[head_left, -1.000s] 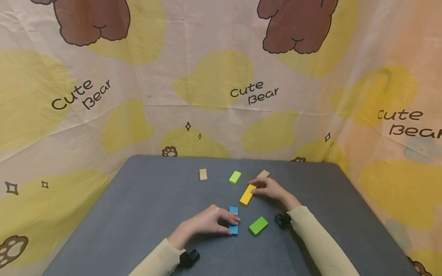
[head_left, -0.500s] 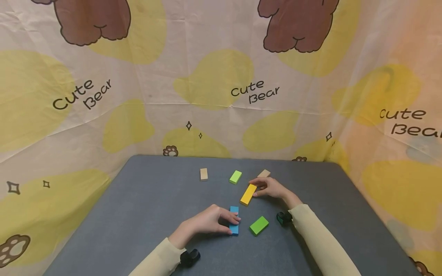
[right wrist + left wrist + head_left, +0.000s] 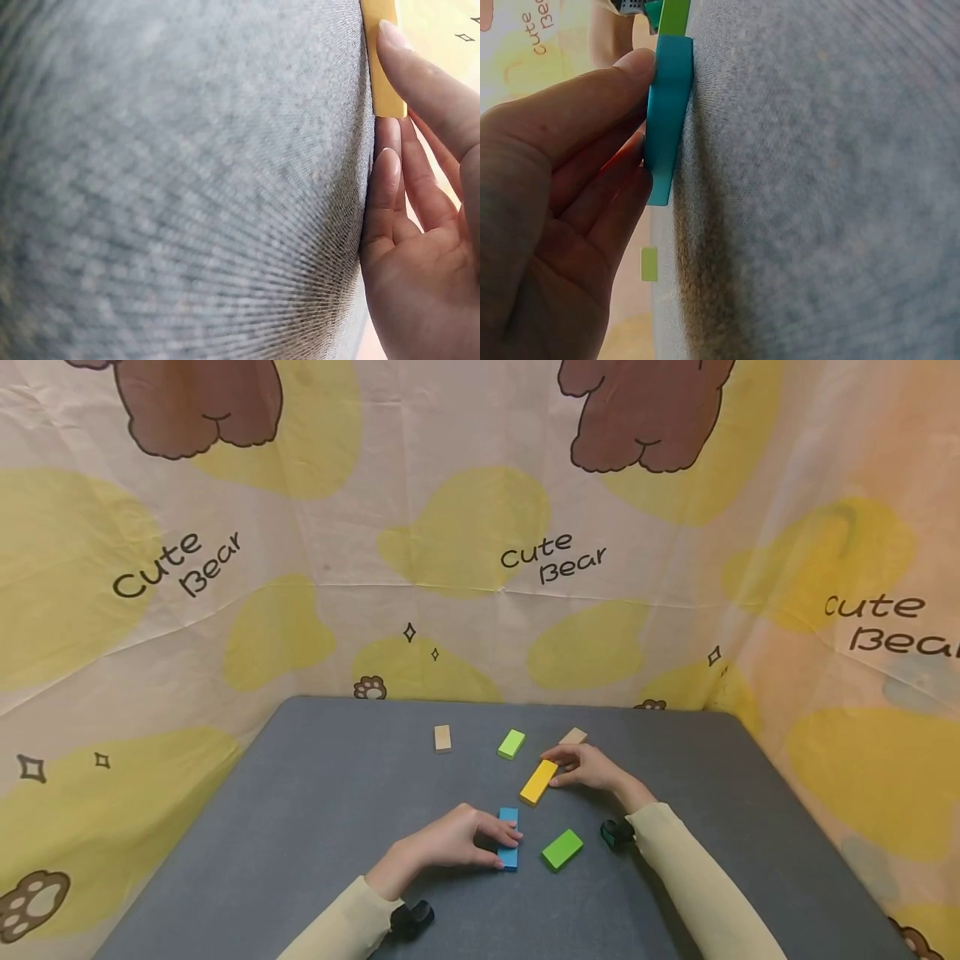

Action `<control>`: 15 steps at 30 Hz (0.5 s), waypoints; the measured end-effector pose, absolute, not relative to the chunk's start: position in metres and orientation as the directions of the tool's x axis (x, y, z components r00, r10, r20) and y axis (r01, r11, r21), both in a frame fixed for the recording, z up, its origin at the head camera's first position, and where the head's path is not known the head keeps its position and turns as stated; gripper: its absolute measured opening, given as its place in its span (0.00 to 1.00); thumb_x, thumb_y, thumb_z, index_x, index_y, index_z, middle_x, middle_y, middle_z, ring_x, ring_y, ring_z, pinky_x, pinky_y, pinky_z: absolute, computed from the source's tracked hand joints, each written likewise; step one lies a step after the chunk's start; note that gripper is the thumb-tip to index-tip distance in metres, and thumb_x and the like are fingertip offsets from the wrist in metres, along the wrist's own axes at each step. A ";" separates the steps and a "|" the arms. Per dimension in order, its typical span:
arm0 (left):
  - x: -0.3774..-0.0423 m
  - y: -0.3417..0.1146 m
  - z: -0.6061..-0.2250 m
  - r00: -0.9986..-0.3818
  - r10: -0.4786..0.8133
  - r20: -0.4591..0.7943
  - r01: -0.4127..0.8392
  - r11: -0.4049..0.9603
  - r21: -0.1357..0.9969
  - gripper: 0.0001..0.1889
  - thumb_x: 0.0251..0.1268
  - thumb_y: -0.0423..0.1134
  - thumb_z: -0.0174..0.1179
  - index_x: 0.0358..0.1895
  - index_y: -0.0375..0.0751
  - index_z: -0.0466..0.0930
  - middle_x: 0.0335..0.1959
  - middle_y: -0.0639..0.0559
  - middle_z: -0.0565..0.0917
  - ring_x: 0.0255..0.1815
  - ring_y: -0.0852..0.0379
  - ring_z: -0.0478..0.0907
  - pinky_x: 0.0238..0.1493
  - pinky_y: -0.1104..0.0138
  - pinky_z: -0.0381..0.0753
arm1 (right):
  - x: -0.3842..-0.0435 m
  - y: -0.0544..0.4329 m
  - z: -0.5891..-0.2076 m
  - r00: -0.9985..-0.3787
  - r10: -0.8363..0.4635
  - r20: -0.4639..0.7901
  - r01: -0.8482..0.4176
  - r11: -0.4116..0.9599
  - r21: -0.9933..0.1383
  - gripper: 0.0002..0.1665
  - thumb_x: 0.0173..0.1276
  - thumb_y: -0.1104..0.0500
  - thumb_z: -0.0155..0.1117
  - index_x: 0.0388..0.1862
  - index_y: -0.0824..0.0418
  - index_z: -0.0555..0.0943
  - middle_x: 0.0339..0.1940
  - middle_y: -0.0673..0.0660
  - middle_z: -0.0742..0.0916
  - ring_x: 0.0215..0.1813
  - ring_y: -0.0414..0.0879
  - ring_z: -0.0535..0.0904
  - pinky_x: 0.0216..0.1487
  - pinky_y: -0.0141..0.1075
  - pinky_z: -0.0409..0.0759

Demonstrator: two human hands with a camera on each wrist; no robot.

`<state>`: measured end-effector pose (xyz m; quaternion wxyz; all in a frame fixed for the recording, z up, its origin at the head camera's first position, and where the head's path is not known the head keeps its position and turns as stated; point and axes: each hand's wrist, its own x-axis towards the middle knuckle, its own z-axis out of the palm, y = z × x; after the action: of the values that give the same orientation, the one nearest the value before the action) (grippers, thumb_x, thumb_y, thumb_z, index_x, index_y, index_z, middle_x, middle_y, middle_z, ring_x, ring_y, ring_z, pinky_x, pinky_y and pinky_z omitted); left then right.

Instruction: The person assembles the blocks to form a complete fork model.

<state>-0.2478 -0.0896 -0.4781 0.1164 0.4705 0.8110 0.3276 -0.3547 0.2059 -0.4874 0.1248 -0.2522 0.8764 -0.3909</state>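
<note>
Near the middle of the table in the head view, my left hand (image 3: 459, 839) holds a blue block (image 3: 508, 857) that lies flat. Its thumb is at the near end and its fingers reach over the top. The left wrist view shows the thumb and fingertips against the same blue block (image 3: 669, 112). Farther back, my right hand (image 3: 592, 770) grips a slanted yellow block (image 3: 537, 784), thumb at its right side and index finger by its far end. In the right wrist view the thumb lies along the yellow block (image 3: 386, 75), the other fingers mostly behind.
A green block (image 3: 562, 850) lies right of the blue one. Toward the back are a light green block (image 3: 512, 744), a wooden block (image 3: 442, 739) and another wooden block (image 3: 574, 736), partly hidden by the right hand. A printed cloth (image 3: 465, 543) hangs behind the grey table (image 3: 337, 777).
My right thumb has slipped from the top of the yellow block to its right side. The yellow block has shifted very slightly left. My left hand and the blue block have stayed in place.
</note>
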 end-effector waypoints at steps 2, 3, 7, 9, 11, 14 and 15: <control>-0.248 -0.090 -0.478 -0.532 0.838 0.118 0.685 0.344 0.642 0.19 0.58 0.44 0.66 0.53 0.47 0.83 0.55 0.60 0.82 0.63 0.64 0.73 0.62 0.66 0.72 | -0.355 0.205 -0.486 -0.849 -0.528 -0.024 -0.335 0.572 -0.749 0.26 0.58 0.54 0.71 0.56 0.54 0.80 0.55 0.55 0.83 0.57 0.52 0.78 0.58 0.47 0.77; -0.248 -0.090 -0.478 -0.532 0.838 0.119 0.686 0.344 0.641 0.19 0.58 0.44 0.66 0.53 0.47 0.83 0.55 0.60 0.82 0.63 0.64 0.73 0.63 0.66 0.72 | -0.355 0.205 -0.486 -0.849 -0.529 -0.018 -0.338 0.569 -0.749 0.25 0.57 0.55 0.72 0.56 0.55 0.80 0.54 0.56 0.83 0.56 0.52 0.78 0.57 0.47 0.77; -0.248 -0.090 -0.477 -0.533 0.838 0.116 0.681 0.344 0.647 0.19 0.58 0.44 0.66 0.53 0.47 0.83 0.55 0.60 0.82 0.63 0.64 0.73 0.63 0.66 0.71 | -0.355 0.204 -0.486 -0.849 -0.528 -0.009 -0.342 0.563 -0.752 0.24 0.57 0.56 0.72 0.53 0.56 0.81 0.52 0.56 0.84 0.55 0.52 0.79 0.56 0.46 0.78; -0.248 -0.091 -0.477 -0.534 0.838 0.114 0.678 0.344 0.650 0.19 0.58 0.44 0.66 0.53 0.48 0.83 0.55 0.60 0.82 0.63 0.65 0.72 0.63 0.66 0.71 | -0.355 0.204 -0.486 -0.847 -0.532 -0.005 -0.346 0.558 -0.754 0.23 0.57 0.56 0.72 0.53 0.56 0.81 0.51 0.56 0.84 0.55 0.52 0.79 0.55 0.46 0.79; -0.248 -0.091 -0.478 -0.533 0.838 0.116 0.680 0.343 0.648 0.19 0.59 0.44 0.66 0.53 0.48 0.83 0.55 0.60 0.82 0.63 0.65 0.72 0.63 0.66 0.71 | -0.355 0.204 -0.487 -0.849 -0.529 -0.012 -0.337 0.557 -0.759 0.23 0.56 0.56 0.72 0.53 0.54 0.81 0.51 0.55 0.84 0.55 0.51 0.79 0.56 0.45 0.78; -0.248 -0.091 -0.479 -0.535 0.837 0.115 0.679 0.345 0.649 0.19 0.58 0.45 0.66 0.53 0.48 0.83 0.55 0.61 0.82 0.63 0.66 0.72 0.63 0.66 0.71 | -0.356 0.204 -0.488 -0.842 -0.539 0.002 -0.352 0.548 -0.759 0.23 0.56 0.55 0.73 0.52 0.55 0.81 0.51 0.56 0.84 0.55 0.52 0.80 0.55 0.46 0.79; -0.248 -0.091 -0.479 -0.535 0.837 0.116 0.680 0.344 0.648 0.19 0.59 0.45 0.66 0.53 0.48 0.83 0.55 0.62 0.82 0.63 0.66 0.72 0.63 0.66 0.71 | -0.356 0.204 -0.488 -0.842 -0.540 0.004 -0.355 0.547 -0.758 0.24 0.55 0.55 0.73 0.52 0.55 0.81 0.51 0.56 0.84 0.55 0.52 0.80 0.55 0.46 0.79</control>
<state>-0.2482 -0.0910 -0.4789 0.1191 0.4674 0.8112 0.3306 -0.3559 0.2040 -0.4879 0.1154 -0.2564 0.8720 -0.4006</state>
